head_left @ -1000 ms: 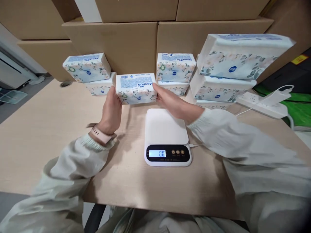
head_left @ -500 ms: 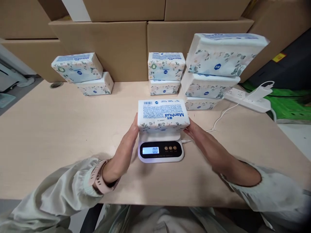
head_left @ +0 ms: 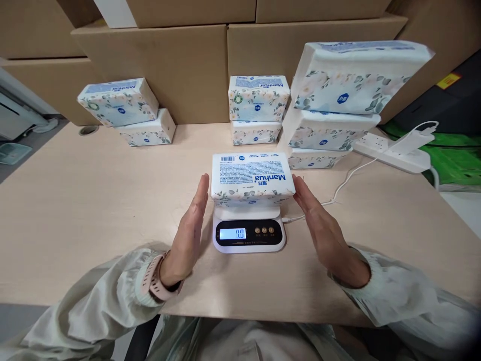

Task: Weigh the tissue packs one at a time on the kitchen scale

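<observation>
The tissue pack [head_left: 252, 178] rests on the white scale [head_left: 248, 235], the left hand [head_left: 187, 233] open just beside it, the right hand [head_left: 319, 228] open at its other side, contact unclear, with stacked tissue packs [head_left: 259, 100] behind, on the table [head_left: 150, 200].

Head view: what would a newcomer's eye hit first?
Likely the tissue pack marked Manhua, lying on the white scale between the left hand and the right hand. Next, the tall stack of larger packs at the back right, its top pack the biggest-looking thing on the table. Then the scale's lit blue display, at its front.
</observation>
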A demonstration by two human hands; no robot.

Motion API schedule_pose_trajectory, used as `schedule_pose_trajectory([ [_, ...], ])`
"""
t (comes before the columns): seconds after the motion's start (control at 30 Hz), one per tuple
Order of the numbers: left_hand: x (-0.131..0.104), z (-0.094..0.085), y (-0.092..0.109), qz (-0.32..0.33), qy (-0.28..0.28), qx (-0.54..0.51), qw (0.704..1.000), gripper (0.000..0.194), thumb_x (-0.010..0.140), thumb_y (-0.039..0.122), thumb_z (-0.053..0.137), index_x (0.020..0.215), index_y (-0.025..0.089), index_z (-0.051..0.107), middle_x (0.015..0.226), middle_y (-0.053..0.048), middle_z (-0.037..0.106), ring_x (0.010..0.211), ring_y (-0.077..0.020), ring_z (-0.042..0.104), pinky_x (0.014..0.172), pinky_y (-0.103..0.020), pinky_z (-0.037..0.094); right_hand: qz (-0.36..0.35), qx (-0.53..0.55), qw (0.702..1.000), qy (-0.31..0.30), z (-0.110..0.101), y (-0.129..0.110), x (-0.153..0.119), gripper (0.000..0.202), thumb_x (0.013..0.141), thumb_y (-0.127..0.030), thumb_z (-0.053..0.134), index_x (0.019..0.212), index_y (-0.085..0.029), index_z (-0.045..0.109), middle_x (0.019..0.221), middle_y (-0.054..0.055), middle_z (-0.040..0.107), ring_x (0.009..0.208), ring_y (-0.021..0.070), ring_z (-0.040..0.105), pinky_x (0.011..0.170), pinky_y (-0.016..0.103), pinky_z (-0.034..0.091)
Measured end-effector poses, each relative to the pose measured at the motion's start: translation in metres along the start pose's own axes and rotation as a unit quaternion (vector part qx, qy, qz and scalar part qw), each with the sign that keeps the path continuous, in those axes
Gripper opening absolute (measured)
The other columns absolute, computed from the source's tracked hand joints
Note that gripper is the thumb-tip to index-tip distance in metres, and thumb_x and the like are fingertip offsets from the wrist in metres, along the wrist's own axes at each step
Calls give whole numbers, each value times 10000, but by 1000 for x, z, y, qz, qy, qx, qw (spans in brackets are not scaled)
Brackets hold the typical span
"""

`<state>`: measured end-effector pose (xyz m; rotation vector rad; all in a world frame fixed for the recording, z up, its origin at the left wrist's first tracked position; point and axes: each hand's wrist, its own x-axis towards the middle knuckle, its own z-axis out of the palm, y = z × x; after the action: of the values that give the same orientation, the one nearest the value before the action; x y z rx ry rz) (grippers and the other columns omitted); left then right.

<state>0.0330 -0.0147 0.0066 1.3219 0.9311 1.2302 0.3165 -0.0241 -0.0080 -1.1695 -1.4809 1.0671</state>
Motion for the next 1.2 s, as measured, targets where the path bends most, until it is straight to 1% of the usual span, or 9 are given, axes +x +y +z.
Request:
schedule_pose_trajectory([
  [0.17, 1, 2, 4, -8, -9, 5, 1000, 596, 1137, 594, 327, 1697, 410, 415, 1823, 148, 219, 1747, -230, 96, 1476, -473, 82, 9, 2, 1000, -1, 1, -2, -2, 637, 1113, -583, 470, 1713, -406, 349, 1809, -139, 305, 1728, 272, 244, 1463, 519, 175],
  [0.33, 0, 4, 5, -7, -15, 8, 1000, 627, 1132, 605, 329, 1709, 371, 407, 1832, 110, 216, 1749, -252, 88, 1476, -483, 76, 1, 0, 1000, -4, 5, -5, -4, 588, 1118, -577, 462, 1690, -484, 361, 1792, -178, 338, 1724, 251, 261, 1459, 508, 190],
  [0.4, 0, 5, 5, -6, -15, 4, 1000, 631, 1130, 604, 336, 1710, 366, 406, 1834, 105, 208, 1749, -252, 88, 1475, -483, 84, -5, -2, 1000, -4, 6, -5, -4, 597, 1117, -580, 463, 1695, -479, 354, 1792, -173, 341, 1724, 245, 260, 1459, 502, 187],
  [0.57, 0, 7, 6, 1, -13, 9, 1000, 620, 1127, 610, 351, 1691, 369, 442, 1830, 97, 231, 1748, -246, 91, 1474, -470, 49, -7, -1, 1000, -4, 6, -4, -2, 641, 1109, -604, 460, 1714, -426, 343, 1804, -145, 326, 1725, 260, 256, 1458, 509, 184],
  [0.67, 0, 8, 6, 8, -12, 7, 1000, 622, 1127, 609, 355, 1680, 348, 466, 1827, 72, 254, 1747, -260, 106, 1473, -489, 57, -14, 3, 1000, -10, 6, -2, -2, 613, 1112, -592, 465, 1701, -457, 359, 1794, -156, 351, 1720, 262, 273, 1460, 507, 186],
  [0.77, -2, 6, 5, 5, -5, 16, 1000, 621, 1126, 612, 372, 1685, 357, 457, 1829, 74, 249, 1746, -265, 110, 1474, -484, 56, -23, 3, 1000, -10, 6, 0, -1, 582, 1119, -577, 459, 1687, -492, 366, 1785, -175, 363, 1718, 256, 281, 1459, 508, 199],
  [0.93, -4, 3, 2, 3, -5, 34, 999, 613, 1129, 612, 372, 1702, 397, 415, 1827, 114, 230, 1748, -243, 98, 1473, -476, 52, -46, 11, 999, -8, 5, 4, 0, 541, 1133, -535, 455, 1670, -507, 393, 1777, -183, 377, 1717, 245, 285, 1459, 500, 216],
  [1.07, -4, 2, 0, 5, -4, 30, 1000, 612, 1130, 613, 375, 1699, 393, 420, 1829, 103, 230, 1746, -250, 111, 1471, -493, 66, -39, 12, 999, -5, 4, 4, -1, 527, 1140, -509, 455, 1663, -523, 391, 1778, -200, 358, 1720, 235, 272, 1460, 501, 210],
  [1.2, -3, -2, -6, 15, -6, 48, 999, 627, 1126, 632, 366, 1706, 399, 403, 1832, 97, 217, 1746, -252, 106, 1469, -498, 48, -46, 1, 999, -1, 5, 2, 1, 538, 1134, -531, 456, 1668, -517, 386, 1777, -206, 352, 1723, 227, 262, 1456, 481, 228],
])
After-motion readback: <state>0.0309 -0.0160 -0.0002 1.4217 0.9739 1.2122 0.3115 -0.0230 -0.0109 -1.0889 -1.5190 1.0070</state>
